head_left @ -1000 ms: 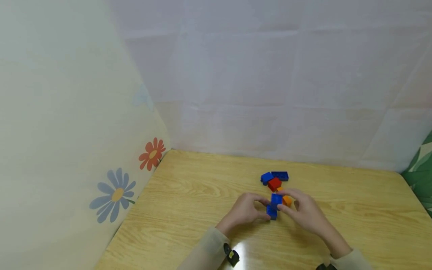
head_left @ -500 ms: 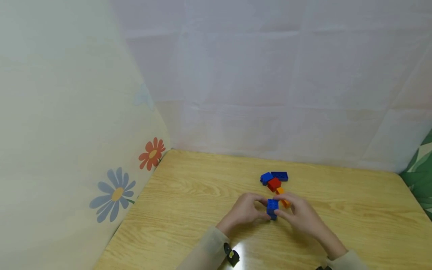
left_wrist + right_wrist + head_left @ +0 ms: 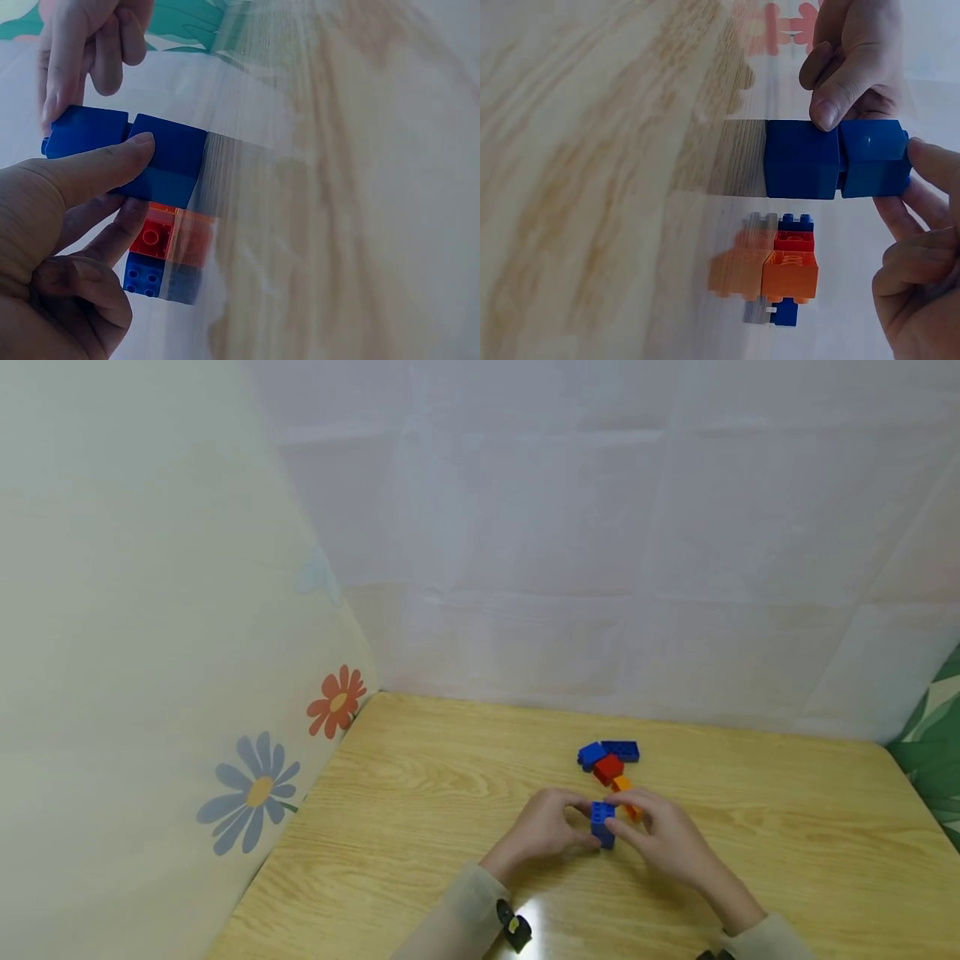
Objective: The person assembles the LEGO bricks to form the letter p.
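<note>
Two blue toy bricks stand one above the other on the table. My left hand (image 3: 547,825) pinches the lower blue brick (image 3: 802,159) between thumb and fingers, keeping it on the tabletop. The upper blue brick (image 3: 874,161), studs up, is held at its top by the thumb and fingertips of my right hand (image 3: 667,839). Both wrist views show a narrow gap between the two bricks, so whether they are pressed fully together cannot be told. Just behind the right fingers lies an orange brick (image 3: 622,787), partly hidden by them in the head view.
Beyond the hands, a red brick (image 3: 608,769), another blue brick (image 3: 592,756) and a long dark blue brick (image 3: 621,751) lie close together on the wooden table (image 3: 450,760). A pale cloth wall (image 3: 525,568) rises at the back, a flowered one (image 3: 150,652) at the left.
My right hand has brought the upper blue brick left and down, from tilted above the lower brick to lined up on top of it. The left hand has stayed in place.
</note>
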Tool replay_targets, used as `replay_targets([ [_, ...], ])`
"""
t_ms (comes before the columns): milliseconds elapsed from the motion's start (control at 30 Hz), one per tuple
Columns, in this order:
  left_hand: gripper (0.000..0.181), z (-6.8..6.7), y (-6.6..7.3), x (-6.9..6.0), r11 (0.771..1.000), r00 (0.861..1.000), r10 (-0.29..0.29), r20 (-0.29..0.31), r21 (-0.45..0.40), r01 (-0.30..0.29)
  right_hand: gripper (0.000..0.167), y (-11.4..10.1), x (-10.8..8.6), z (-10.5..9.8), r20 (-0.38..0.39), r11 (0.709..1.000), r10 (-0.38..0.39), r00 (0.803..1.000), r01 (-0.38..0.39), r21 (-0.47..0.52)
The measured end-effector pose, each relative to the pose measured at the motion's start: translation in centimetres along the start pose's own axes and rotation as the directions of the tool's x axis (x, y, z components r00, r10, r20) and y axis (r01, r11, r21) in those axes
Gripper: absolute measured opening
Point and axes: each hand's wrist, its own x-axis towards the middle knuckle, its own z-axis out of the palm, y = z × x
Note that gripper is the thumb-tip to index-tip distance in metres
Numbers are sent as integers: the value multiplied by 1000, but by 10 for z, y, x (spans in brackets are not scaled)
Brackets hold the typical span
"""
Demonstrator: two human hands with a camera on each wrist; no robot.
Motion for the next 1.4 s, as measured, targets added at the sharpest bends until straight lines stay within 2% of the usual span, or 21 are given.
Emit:
replay_targets([
  [333, 30, 0, -1, 0, 1000, 1000, 5, 9, -10, -5, 32, -1, 2, -2, 31, 1000, 12, 999, -13, 18],
  [567, 32, 2, -4, 0, 999, 999, 34, 1, -37, -34, 30, 2, 2, -1, 12, 1000, -19, 1000, 19, 18],
  [800, 32, 1, -4, -1, 998, 1000, 29, 9, -63, -29, 28, 3, 1, -1, 4, 999, -32, 999, 32, 24],
  [1133, 30, 2, -5, -3, 997, 998, 66, -8, -37, -66, 27, 4, 1, 1, -3, 999, -30, 1000, 30, 36],
  [1400, 34, 1, -6, -3, 997, 998, 57, 3, -52, -57, 25, 7, -1, 2, -27, 998, -10, 1000, 12, 55],
])
